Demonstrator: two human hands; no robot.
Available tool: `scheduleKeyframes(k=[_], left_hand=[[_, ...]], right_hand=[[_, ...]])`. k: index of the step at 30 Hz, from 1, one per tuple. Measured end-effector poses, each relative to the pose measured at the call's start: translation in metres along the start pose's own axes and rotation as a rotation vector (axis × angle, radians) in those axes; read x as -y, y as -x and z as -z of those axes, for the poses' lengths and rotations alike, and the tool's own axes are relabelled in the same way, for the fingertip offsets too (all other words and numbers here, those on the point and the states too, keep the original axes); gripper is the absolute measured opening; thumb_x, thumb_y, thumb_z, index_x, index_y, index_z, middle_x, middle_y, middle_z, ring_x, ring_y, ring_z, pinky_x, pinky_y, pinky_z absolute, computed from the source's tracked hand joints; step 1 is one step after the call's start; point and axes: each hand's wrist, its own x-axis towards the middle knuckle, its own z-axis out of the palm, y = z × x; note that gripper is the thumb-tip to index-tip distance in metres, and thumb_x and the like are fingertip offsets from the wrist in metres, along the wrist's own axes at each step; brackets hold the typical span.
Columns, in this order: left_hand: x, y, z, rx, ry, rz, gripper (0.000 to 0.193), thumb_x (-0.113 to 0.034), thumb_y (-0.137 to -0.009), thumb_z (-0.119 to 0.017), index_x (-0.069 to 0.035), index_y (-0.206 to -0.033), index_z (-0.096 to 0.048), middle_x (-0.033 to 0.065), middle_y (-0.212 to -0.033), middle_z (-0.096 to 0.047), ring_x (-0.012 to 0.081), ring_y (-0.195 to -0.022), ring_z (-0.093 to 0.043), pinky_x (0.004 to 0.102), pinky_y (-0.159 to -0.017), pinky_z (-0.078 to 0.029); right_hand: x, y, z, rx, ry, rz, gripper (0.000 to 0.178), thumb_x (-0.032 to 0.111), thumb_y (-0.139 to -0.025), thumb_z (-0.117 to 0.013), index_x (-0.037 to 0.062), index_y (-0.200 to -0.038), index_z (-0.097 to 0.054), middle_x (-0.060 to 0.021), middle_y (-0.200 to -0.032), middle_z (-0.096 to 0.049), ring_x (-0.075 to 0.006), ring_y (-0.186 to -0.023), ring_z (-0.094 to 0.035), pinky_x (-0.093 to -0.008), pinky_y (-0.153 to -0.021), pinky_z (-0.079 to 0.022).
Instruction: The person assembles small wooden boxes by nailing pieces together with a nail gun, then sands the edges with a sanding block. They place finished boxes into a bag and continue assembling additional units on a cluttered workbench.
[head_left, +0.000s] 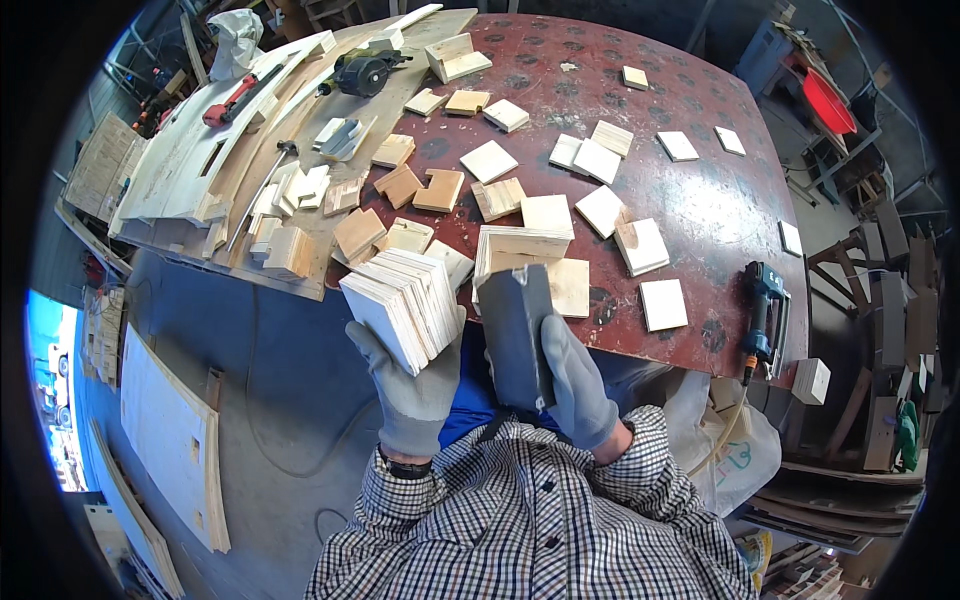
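Note:
My left hand (415, 395), in a grey work glove, is closed round a stack of square plywood pieces (402, 308), held tilted with its layered edges showing. Beside it my right hand (580, 390), also gloved, grips a dark grey rectangular block (515, 335) along its right side; whether this is one solid piece I cannot tell. Both loads are raised over the near edge of the dark red table (640, 370). Just beyond the block, an upright light wooden piece (525, 240) stands among loose squares. A wooden square (570, 287) lies partly behind the block.
Several wooden squares (598, 161) and notched blocks (438, 190) are scattered on the table. A pneumatic nail gun (764, 310) with a hose lies near its right edge. Back left are a circular saw (365, 72), a red tool (236, 100) and a hammer (265, 185).

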Motion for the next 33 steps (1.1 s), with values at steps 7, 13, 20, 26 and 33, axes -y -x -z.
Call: scheduleKeyframes(k=[7, 13, 20, 26, 33], left_hand=[[0.024, 0.013, -0.024, -0.157, -0.22, 0.013, 0.09, -0.082, -0.103, -0.036, -0.019, -0.168, -0.035, 0.0079, -0.164, -0.046, 0.0296, -0.147, -0.046, 0.0472, -0.125, -0.034], [-0.004, -0.012, -0.005, -0.216, -0.079, 0.007, 0.085, -0.079, -0.104, -0.038, -0.017, -0.161, -0.045, 0.0088, -0.157, -0.053, 0.0296, -0.139, -0.051, 0.0516, -0.123, -0.036], [0.021, 0.007, -0.027, -0.11, -0.094, 0.063, 0.082, -0.076, -0.104, -0.041, -0.019, -0.164, -0.042, 0.0083, -0.162, -0.047, 0.0322, -0.149, -0.045, 0.0531, -0.127, -0.031], [0.005, 0.006, 0.011, 0.074, -1.451, -0.43, 0.09, -0.019, -0.111, -0.058, -0.002, -0.171, 0.006, 0.0247, -0.155, -0.044, 0.0375, -0.138, -0.053, 0.0475, -0.118, -0.041], [0.022, 0.011, -0.023, -0.02, -1.068, -0.438, 0.095, -0.045, -0.098, -0.079, -0.002, -0.164, -0.025, 0.0145, -0.152, -0.044, 0.0282, -0.14, -0.049, 0.0439, -0.117, -0.043]], right_hand=[[-0.004, -0.039, -0.014, -0.066, 0.137, 0.104, 0.07, 0.042, -0.118, -0.039, -0.0031, -0.169, -0.023, -0.0178, -0.165, -0.041, -0.0244, -0.154, -0.035, -0.0368, -0.129, -0.024], [-0.025, 0.007, -0.009, 0.057, 0.042, -0.105, 0.067, 0.038, -0.118, -0.043, -0.0028, -0.169, -0.026, -0.0156, -0.163, -0.044, -0.0234, -0.152, -0.039, -0.0354, -0.127, -0.028], [-0.018, -0.03, -0.002, -0.05, 0.094, -0.033, 0.066, 0.041, -0.119, -0.04, -0.0024, -0.167, -0.03, -0.0141, -0.161, -0.045, -0.0215, -0.15, -0.039, -0.0338, -0.126, -0.029], [-0.013, 0.01, -0.003, 0.075, -0.094, -0.299, 0.067, 0.048, -0.118, -0.04, 0.0005, -0.166, -0.033, -0.0135, -0.155, -0.052, -0.0155, -0.137, -0.052, -0.0297, -0.117, -0.041], [-0.036, -0.004, -0.008, -0.127, -0.456, -0.241, 0.066, 0.042, -0.115, -0.052, 0.0011, -0.163, -0.036, -0.0146, -0.15, -0.057, -0.0177, -0.132, -0.061, -0.0307, -0.109, -0.053]])
